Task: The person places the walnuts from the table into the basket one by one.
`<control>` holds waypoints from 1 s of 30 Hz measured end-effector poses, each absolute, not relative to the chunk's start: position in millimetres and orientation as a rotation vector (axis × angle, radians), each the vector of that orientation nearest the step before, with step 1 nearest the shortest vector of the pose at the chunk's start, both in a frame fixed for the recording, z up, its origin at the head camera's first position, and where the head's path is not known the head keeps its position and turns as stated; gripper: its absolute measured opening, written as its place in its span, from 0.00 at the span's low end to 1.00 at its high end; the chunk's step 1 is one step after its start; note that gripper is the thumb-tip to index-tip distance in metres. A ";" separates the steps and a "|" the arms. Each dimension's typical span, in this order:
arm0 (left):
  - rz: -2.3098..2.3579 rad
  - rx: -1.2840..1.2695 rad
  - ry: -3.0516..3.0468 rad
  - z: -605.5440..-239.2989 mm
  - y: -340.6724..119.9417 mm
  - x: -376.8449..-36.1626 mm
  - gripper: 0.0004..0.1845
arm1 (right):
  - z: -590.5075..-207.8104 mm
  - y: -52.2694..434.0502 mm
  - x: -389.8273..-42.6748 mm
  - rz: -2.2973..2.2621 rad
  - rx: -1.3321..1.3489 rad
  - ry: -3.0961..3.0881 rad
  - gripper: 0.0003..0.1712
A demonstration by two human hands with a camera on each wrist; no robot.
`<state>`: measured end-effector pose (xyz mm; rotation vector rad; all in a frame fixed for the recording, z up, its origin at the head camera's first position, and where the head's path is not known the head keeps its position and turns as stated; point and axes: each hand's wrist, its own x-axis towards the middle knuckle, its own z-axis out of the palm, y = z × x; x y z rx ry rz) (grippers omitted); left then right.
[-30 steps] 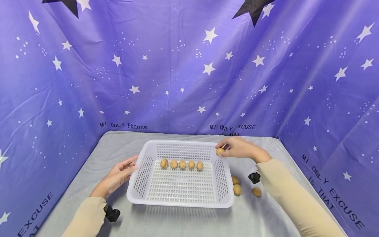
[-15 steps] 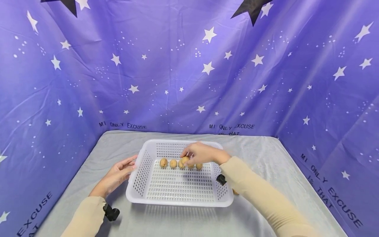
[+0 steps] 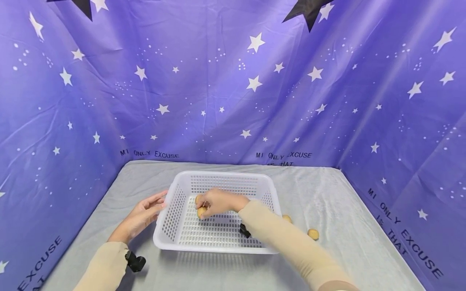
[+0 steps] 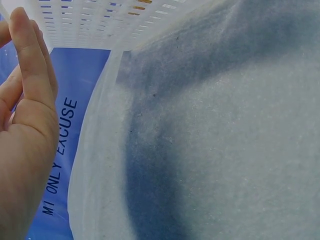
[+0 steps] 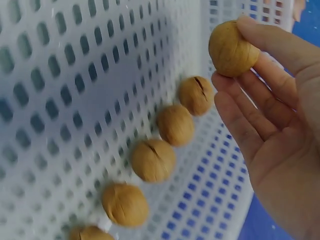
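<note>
A white perforated basket (image 3: 218,249) sits on a grey cloth-covered table (image 3: 327,258). My right hand (image 3: 208,205) reaches into the basket's left part and pinches a walnut (image 3: 202,211) between thumb and fingertips. In the right wrist view that held walnut (image 5: 232,48) hangs just above a row of several walnuts (image 5: 175,125) lying on the basket floor (image 5: 60,100). My left hand (image 3: 145,212) rests with straight fingers against the outside of the basket's left wall and holds nothing. The left wrist view shows those fingers (image 4: 27,75) beside the basket wall (image 4: 100,20).
Two loose walnuts (image 3: 313,233) (image 3: 287,218) lie on the cloth to the right of the basket. Purple star-printed fabric (image 3: 233,101) walls in the table at the back and both sides. Bare cloth (image 4: 225,150) lies in front of the basket.
My right hand has carried the walnut from the basket's far right corner leftwards over the row and lower into the left part. The left hand has stayed at the basket's wall.
</note>
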<state>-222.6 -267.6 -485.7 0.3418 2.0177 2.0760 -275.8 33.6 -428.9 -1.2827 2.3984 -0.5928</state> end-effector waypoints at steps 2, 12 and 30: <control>2.079 0.346 2.012 -485.3 -267.8 -222.3 0.31 | -434.2 27.1 -276.3 -0.625 -1.257 2.384 0.23; 2.060 0.320 2.026 -486.8 -267.6 -222.9 0.32 | -455.3 3.0 -279.8 -0.533 -1.320 2.439 0.19; 2.081 0.354 2.005 -485.2 -266.7 -221.0 0.32 | -449.4 0.4 -278.3 -0.542 -1.167 2.402 0.21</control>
